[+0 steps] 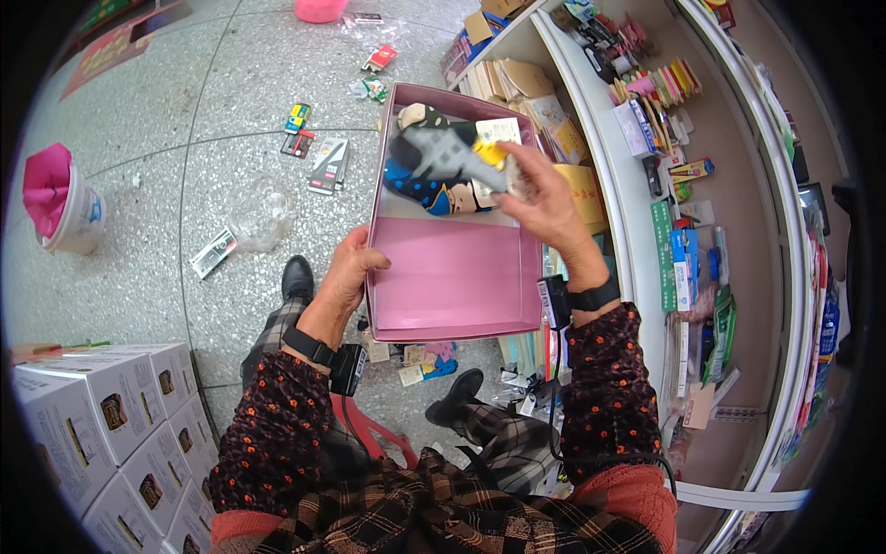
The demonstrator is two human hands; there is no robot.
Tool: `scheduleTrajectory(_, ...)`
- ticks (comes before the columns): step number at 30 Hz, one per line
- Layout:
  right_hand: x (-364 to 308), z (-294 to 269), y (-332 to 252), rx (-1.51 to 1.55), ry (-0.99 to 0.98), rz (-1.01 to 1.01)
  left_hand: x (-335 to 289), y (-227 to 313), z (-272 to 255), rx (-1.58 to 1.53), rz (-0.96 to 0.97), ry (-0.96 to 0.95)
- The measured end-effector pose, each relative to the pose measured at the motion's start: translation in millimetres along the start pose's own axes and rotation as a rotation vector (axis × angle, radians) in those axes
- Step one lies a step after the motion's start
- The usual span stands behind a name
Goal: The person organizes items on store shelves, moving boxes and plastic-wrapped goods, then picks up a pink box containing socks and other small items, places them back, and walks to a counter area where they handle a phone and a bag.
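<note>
Speckled floor point(138, 305) under pink box point(452, 277). Our right fingers point(533, 171) pinch grey socks point(450, 155) above box; left fingers point(372, 260) clasp box's rim. Best lay flat, box level.

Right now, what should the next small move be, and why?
Probably lower the grey socks and let go: the right hand holds them over the blue socks in the pink box, whose left side the left hand grips.
</note>
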State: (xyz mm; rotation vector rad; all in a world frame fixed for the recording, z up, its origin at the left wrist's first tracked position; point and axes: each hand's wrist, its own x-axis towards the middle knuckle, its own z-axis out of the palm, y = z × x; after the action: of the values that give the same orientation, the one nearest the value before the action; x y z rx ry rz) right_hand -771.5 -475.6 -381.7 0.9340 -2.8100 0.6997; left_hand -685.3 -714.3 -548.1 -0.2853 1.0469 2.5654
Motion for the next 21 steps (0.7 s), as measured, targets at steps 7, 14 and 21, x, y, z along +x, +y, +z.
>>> scheduleTrajectory(7,-5,31,9,-0.155,-0.04,-0.051,-4,3,-2,-0.014,-0.018,-0.014)
scheduleTrajectory(14,8,-16,12,0.259,-0.205,0.248,-2,2,-2,-0.017,-0.023,-0.007)
scheduleTrajectory(21,24,11,33,0.132,-0.508,0.277,-2,0,-3,0.012,-0.017,-0.054)
